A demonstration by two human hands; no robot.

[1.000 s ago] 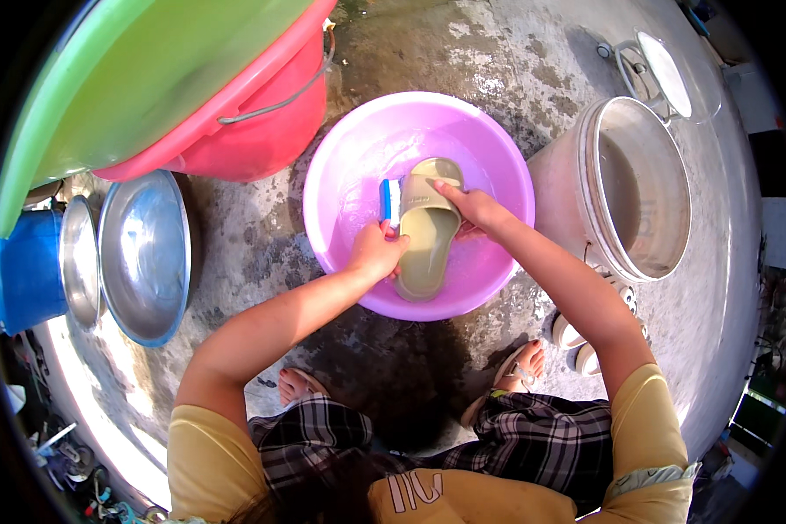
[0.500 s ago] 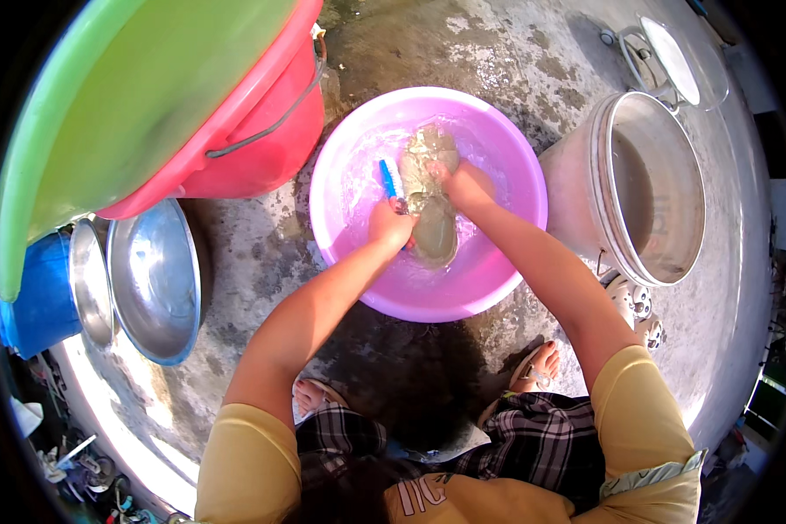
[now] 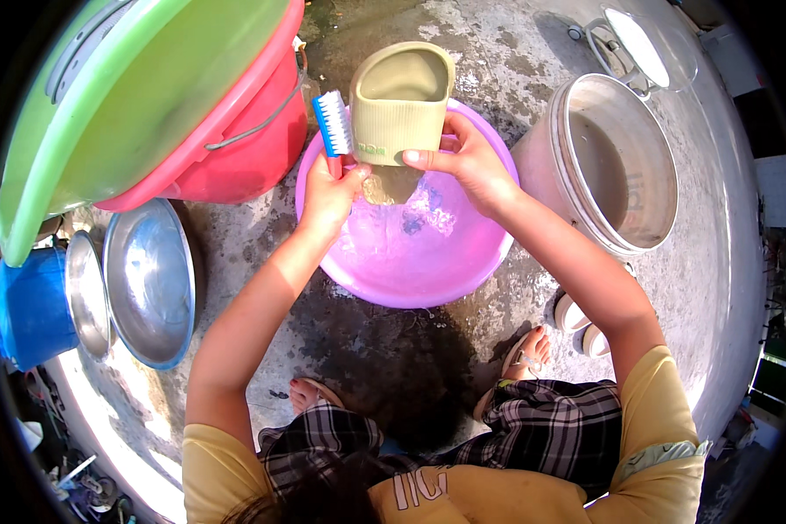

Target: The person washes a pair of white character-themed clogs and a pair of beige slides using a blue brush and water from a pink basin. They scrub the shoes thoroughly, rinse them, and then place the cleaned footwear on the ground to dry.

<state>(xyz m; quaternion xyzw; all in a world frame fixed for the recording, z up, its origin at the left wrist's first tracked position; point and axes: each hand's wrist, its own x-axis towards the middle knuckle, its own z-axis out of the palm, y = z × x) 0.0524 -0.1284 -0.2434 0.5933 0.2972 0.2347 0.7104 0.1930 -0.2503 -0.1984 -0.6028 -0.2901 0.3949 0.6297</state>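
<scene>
Seen from the head camera, the person crouches on a wet concrete floor (image 3: 498,52), both arms stretched forward over a pink basin (image 3: 463,271) with soapy water in it.

The right hand (image 3: 467,162) is clamped on the side of an olive-green rubber boot (image 3: 402,100), thumb across its front and fingers wrapped round the far side. The boot is lifted above the basin's far rim, its open top turned up toward the camera so the hollow inside shows. Its lower end hangs down below the hand, over the water.

The left hand (image 3: 334,190) is closed round the red handle of a scrub brush (image 3: 333,124). The brush's blue head with white bristles stands up above that hand, just beside the boot's left wall; whether the bristles touch the boot I cannot tell.

Out to the left of the left hand sits a red bucket (image 3: 236,140) with a wire bail, and a large green basin (image 3: 122,96) rests tilted on top of it. Nearer the person on that same side lie a steel bowl (image 3: 153,284) and a smaller steel lid (image 3: 87,293), with a blue container (image 3: 26,306) at the edge of view.

To the right of the right hand stands a pale bucket (image 3: 616,162) holding murky water, well apart from the boot. Beyond it lies a clear round lid (image 3: 646,44).

The person's bare feet in sandals (image 3: 520,358) rest on the floor just short of the pink basin.
</scene>
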